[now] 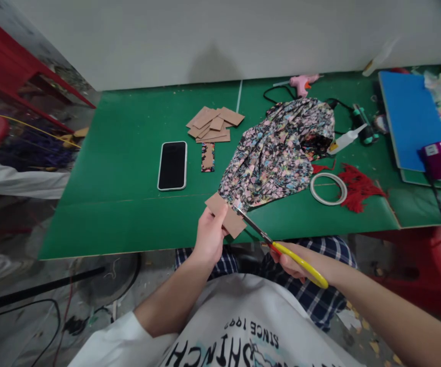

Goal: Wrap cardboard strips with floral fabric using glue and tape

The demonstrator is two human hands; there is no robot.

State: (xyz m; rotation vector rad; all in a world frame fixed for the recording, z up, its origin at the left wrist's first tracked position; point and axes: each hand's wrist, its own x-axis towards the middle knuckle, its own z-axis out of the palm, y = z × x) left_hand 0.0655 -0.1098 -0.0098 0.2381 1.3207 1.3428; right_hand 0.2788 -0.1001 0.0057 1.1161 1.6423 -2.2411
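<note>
Your left hand (pixel 209 235) pinches the cardboard piece (pixel 226 214) at the floral fabric's (pixel 277 150) near tip, while your right hand (pixel 294 262), fingers closed on the scissors (pixel 281 250), aims their blades up-left at it.

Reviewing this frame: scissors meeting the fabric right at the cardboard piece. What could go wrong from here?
1. The left hand pinches the cardboard piece close to the blades of the scissors; its thumb could get nicked.
2. The floral fabric lies bunched and loose, so it may shift and the cut may wander.
3. The right hand works off the edge of the green table, so the scissors have little support and could twist.
</note>
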